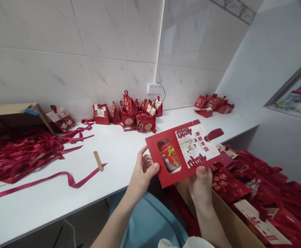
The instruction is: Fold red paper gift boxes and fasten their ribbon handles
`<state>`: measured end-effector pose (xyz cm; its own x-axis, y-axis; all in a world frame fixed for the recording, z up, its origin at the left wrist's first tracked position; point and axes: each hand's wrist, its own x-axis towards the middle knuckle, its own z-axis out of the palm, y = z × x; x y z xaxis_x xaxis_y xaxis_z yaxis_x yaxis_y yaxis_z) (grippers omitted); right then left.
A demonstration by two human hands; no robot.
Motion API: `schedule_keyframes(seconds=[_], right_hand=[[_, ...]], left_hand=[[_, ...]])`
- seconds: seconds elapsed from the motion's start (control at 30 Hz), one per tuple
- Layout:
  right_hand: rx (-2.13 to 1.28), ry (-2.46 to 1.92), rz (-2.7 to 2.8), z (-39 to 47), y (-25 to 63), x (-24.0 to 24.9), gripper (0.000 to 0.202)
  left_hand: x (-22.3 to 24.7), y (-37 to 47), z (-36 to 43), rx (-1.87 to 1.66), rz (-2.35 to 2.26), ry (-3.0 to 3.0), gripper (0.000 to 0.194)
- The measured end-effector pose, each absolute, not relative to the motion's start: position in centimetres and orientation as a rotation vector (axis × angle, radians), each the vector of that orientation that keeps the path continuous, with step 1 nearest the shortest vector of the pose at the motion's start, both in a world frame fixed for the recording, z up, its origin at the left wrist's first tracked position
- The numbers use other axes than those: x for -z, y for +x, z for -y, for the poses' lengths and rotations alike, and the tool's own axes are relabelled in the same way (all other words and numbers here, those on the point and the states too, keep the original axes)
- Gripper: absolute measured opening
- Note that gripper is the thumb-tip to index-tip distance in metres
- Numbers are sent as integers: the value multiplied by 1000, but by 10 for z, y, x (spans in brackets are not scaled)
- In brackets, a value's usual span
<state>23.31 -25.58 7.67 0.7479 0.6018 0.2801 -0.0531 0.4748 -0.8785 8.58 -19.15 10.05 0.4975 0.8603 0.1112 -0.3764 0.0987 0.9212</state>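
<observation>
A red gift box (168,176) is held tilted between both hands, over my lap at the table's edge. A cut-out window on its front shows something red with a yellow bow inside. Beside the window is a white label (197,146) with dark red characters and drawn figures, and a dark red ribbon loop (214,134) sticks out at the far end. My left hand (144,171) grips the lower left edge, thumb on the front. My right hand (201,182) pinches the lower edge near the label, its other fingers hidden behind the box.
On the white table (114,155) lie a loose red ribbon (71,179) and a gold strip (98,161). Ribbons (36,155) spill from a cardboard box (13,110). Small red boxes (145,122) stand by the wall. A carton (226,213) full of red packages is at my right.
</observation>
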Motion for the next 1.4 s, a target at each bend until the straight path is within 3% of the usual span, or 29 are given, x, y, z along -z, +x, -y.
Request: schedule_keyframes(seconds=[0.33,0.53,0.77,0.97,1.13,1.3,1.4], right_hand=[[-271,-1075,707,279,246,-77,56],[-405,-1027,724,280,257,-76,50],[-484,-896,794,285,263,-69,38],[-338,-1073,638,291,274,-59,53],[-290,-1190,556,295,280,-65,48],[-304,-1261,320,312,311,-68,40],[-426,-1207,117,337,337,-59,36]], left_hand=[[-96,92,194,-828,-322,1161,65],[-108,91,196,-996,-329,1430,75],[-115,92,196,-1049,-254,1487,67],[-100,105,195,-743,-376,1273,58],[-82,124,203,-559,-389,1127,67],[-54,132,173,-379,-383,1784,56],[-23,133,139,-442,-750,2473,63]])
